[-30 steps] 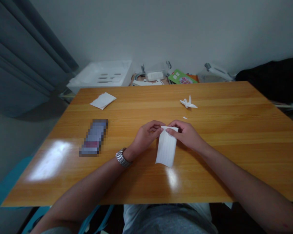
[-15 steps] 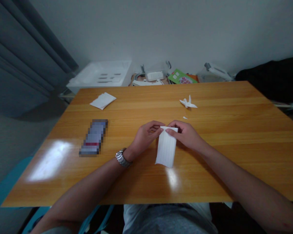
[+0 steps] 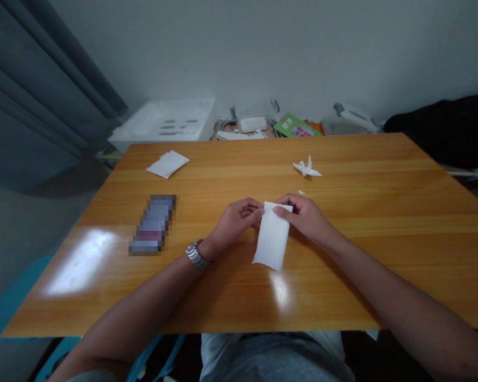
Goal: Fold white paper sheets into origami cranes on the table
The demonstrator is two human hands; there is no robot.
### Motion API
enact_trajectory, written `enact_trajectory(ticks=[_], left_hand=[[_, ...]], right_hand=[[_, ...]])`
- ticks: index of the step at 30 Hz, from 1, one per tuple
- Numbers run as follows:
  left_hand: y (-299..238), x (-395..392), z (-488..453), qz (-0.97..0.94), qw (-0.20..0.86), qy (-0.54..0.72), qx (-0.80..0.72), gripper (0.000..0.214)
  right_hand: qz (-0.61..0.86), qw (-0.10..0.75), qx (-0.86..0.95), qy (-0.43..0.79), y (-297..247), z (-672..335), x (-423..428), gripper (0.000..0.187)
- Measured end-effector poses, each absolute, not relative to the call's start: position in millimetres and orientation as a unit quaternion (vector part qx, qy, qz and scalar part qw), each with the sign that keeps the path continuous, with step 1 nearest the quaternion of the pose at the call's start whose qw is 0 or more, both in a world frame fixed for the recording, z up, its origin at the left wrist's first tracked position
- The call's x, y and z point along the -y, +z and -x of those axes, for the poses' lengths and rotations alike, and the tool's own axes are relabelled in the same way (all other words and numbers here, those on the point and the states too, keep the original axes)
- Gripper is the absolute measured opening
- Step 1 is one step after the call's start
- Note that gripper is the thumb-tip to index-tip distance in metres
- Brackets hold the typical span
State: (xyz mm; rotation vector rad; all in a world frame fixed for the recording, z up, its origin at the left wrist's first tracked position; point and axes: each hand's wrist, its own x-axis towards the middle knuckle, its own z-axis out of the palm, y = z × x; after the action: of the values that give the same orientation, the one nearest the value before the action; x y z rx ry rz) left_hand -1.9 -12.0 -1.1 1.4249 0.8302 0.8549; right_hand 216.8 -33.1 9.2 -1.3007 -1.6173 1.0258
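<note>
A white lined strip of paper [image 3: 271, 239] stands tilted above the middle of the table, its lower edge slightly curled. My right hand [image 3: 302, 213] pinches its upper right part, the thumb flat on the front and the fingers behind. At the upper left edge, my left hand [image 3: 241, 218] is closed with curled fingers, and its thumb tip meets the paper's edge. Its other fingertips are partly hidden. Beyond my right hand lie a small paper scrap [image 3: 301, 192] and a white folded paper crane [image 3: 307, 168].
Some white paper sheets [image 3: 168, 164] lie at the far left of the wooden table [image 3: 223, 297]. A blurred-out phone [image 3: 153, 224] rests left of my left hand. Behind the table are a white plastic tray [image 3: 143, 123], a green booklet [image 3: 295, 126] and a dark cloth heap [image 3: 446, 130].
The paper has shifted slightly up and to the right with my right hand. My left thumb has slid from the paper's front to its left edge.
</note>
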Motion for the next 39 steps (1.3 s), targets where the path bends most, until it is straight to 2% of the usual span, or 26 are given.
enact_trajectory(ticks=[21, 30, 39], left_hand=[[-2.0, 12.5, 0.1, -0.594, 0.613, 0.375, -0.363, 0.030], [5.5, 13.5, -2.8, -0.641, 0.542, 0.386, -0.383, 0.026], [5.1, 11.1, -0.5, -0.657, 0.483, 0.422, -0.396, 0.023]], right_hand=[[0.522, 0.399, 0.642, 0.395, 9.9, -217.0, 33.3, 0.025], [0.506, 0.362, 0.660, 0.421, 14.3, -209.6, 40.0, 0.025], [0.486, 0.433, 0.542, 0.531, 8.3, -207.0, 38.0, 0.029]])
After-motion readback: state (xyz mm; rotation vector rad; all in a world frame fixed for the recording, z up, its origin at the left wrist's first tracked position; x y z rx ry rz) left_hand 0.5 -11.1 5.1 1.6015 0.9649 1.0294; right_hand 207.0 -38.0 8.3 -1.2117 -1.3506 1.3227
